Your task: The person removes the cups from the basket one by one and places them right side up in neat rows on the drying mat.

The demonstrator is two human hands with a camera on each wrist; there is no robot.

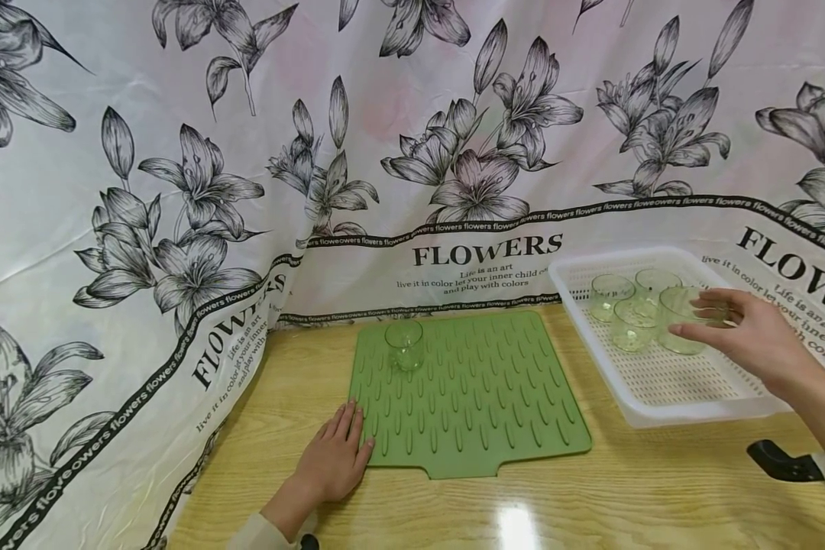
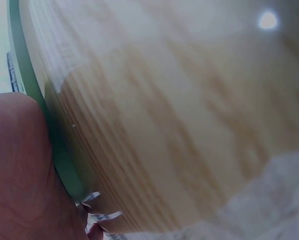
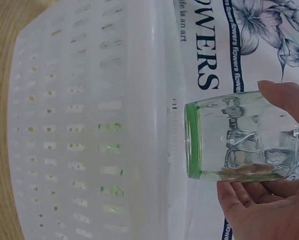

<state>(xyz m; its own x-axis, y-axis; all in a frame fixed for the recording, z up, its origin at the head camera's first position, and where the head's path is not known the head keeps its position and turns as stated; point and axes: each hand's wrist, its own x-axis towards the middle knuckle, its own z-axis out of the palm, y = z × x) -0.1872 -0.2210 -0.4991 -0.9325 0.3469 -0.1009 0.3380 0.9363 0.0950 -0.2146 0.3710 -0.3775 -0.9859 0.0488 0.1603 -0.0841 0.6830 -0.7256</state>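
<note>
I'm resting my left grip [image 1: 333, 458], fingers extended, against the green mat [image 1: 464, 416] on the desk [image 1: 591, 504], a lone glass [image 1: 406, 351] standing ahead, while my right grip [image 1: 759, 332] is holding a greenish glass [image 3: 214, 140] at the white basket [image 1: 629, 412], three more glasses [image 1: 634, 328] sitting to its left.

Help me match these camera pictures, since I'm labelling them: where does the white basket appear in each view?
Head: the white basket is at the right, beyond the right edge of the green mat.
Left wrist: not in it.
Right wrist: it fills most of the left half, left of the glass in the right hand.
Shared landmark: the wood-grain table, visible in all three.
</note>
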